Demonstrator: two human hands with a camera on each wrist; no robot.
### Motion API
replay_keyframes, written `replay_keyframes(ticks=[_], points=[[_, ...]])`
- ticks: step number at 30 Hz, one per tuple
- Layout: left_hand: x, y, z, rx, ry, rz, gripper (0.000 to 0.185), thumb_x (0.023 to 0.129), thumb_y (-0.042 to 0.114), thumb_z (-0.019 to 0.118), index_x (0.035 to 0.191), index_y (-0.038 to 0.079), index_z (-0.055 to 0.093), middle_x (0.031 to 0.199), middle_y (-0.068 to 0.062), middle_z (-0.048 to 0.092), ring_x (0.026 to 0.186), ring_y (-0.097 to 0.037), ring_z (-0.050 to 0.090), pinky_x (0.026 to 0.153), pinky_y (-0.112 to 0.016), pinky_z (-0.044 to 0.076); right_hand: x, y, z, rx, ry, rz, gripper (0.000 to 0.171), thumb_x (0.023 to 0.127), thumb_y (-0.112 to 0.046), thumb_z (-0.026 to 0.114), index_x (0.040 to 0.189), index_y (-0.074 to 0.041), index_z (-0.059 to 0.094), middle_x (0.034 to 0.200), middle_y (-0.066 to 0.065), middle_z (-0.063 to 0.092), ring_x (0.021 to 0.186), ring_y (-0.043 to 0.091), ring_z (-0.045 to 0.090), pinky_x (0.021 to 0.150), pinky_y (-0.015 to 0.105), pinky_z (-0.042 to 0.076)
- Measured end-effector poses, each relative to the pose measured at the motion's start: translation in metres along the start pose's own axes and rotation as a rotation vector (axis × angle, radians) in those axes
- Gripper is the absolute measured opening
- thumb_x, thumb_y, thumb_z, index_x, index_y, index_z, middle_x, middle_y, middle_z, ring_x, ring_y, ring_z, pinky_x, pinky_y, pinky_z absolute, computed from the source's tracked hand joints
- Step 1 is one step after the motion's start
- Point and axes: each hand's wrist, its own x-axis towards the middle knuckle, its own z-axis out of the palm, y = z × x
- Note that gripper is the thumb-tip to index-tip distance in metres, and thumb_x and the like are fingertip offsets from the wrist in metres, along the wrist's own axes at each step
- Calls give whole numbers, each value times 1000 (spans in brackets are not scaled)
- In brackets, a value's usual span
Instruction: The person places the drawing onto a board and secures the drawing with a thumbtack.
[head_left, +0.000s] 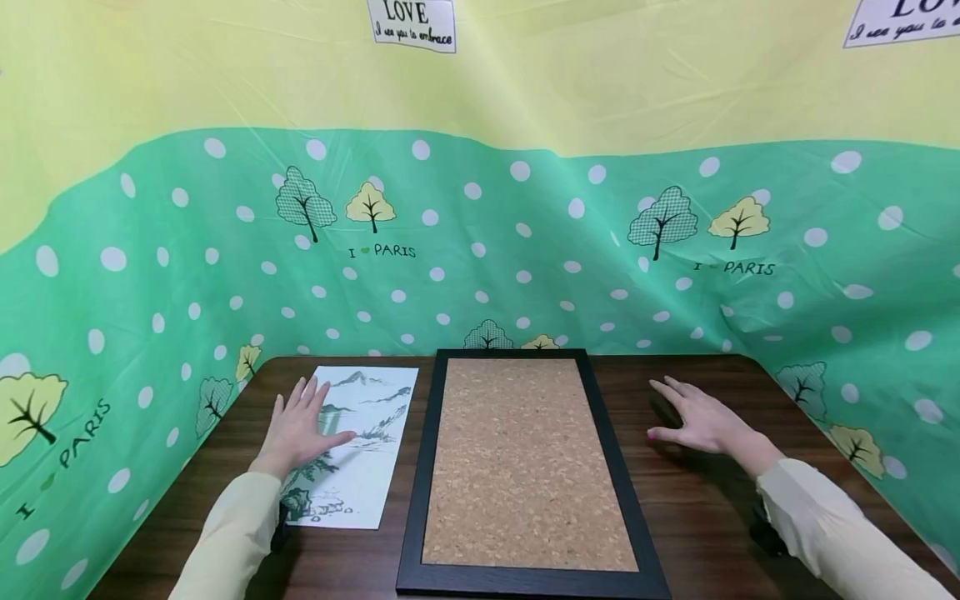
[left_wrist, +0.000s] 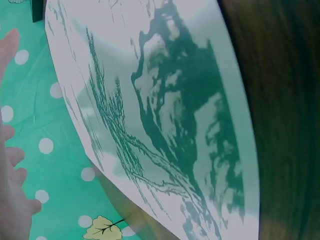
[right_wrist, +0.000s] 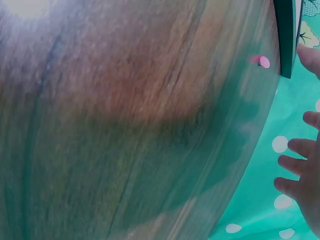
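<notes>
A paper sheet point(head_left: 375, 467) printed with a green-grey mountain landscape lies on the left of the table. My left hand point(head_left: 298, 427) is over its left edge with fingers spread and nothing in them; the left wrist view shows the printed sheet point(left_wrist: 165, 100) close up. Right of the sheet lies a cork board point(head_left: 525, 467) in a black frame. My right hand point(head_left: 705, 421) is spread above the table to the right of the board, holding nothing. A pink push pin point(right_wrist: 264, 62) rests on the wood, and in the head view it shows by the right thumb tip.
The dark brown wooden table point(head_left: 697, 533) carries the sheet and the board. Behind it and at both sides hangs a green and yellow cloth point(head_left: 510, 250) with white dots and printed trees. Both forearms wear pale sleeves point(head_left: 232, 525).
</notes>
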Motion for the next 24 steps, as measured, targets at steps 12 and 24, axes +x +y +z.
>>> replay_keyframes(ticks=[12,24], points=[[-12,-14,-8,-123,-18,-95,99,73,62,59,136,-8,29,140,-35,21,127,-50,16,96,-68,12,-3,-6,-1,187,18,23,77,76,-44,67,128,6,42,127,32,42,114,49,38,89,60,33],[-22,-35,-17,-265,-117,-236,103,75,62,58,135,-14,24,132,-39,28,119,-53,27,91,-63,30,-4,-7,4,404,5,85,55,79,-26,66,121,6,50,113,27,54,100,40,53,78,51,44]])
